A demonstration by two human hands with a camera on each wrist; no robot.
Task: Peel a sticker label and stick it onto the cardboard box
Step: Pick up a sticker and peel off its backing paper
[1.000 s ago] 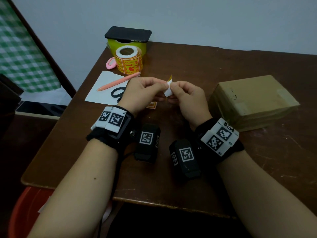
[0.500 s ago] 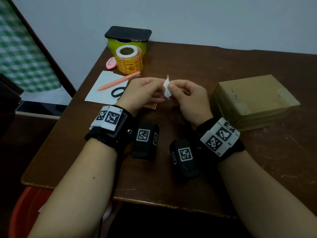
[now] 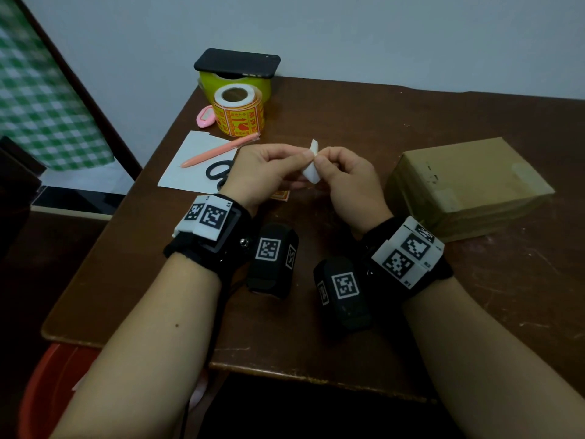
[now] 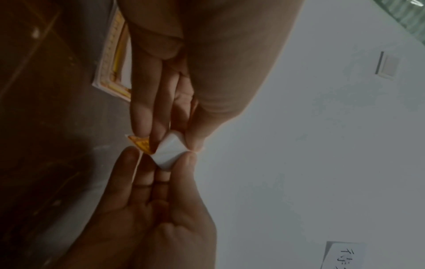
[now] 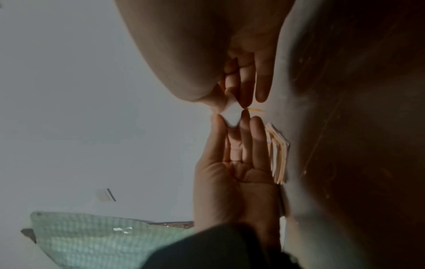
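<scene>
Both hands meet above the brown surface (image 3: 348,312), the left hand (image 3: 262,175) and right hand (image 3: 345,182) each pinching the small sticker label (image 3: 311,167) between thumb and fingertips, each grip closed on it. The cardboard box (image 3: 465,185) sits well off to the right of the grip, untouched.

The likely trouble: with fingertips this close, the freed adhesive could fold onto itself or cling to a finger, or the backing could tear rather than separate cleanly.

The head view shows only a curled white scrap. The left wrist view reveals more: an orange printed corner (image 4: 141,144) splitting away from the white backing (image 4: 169,154), suggesting the peel has begun. The wrist views also show a loose yellow-bordered label (image 5: 278,154) lying flat beneath the left hand, and the head view alone places the label roll (image 3: 239,114) beyond the grip.
</scene>
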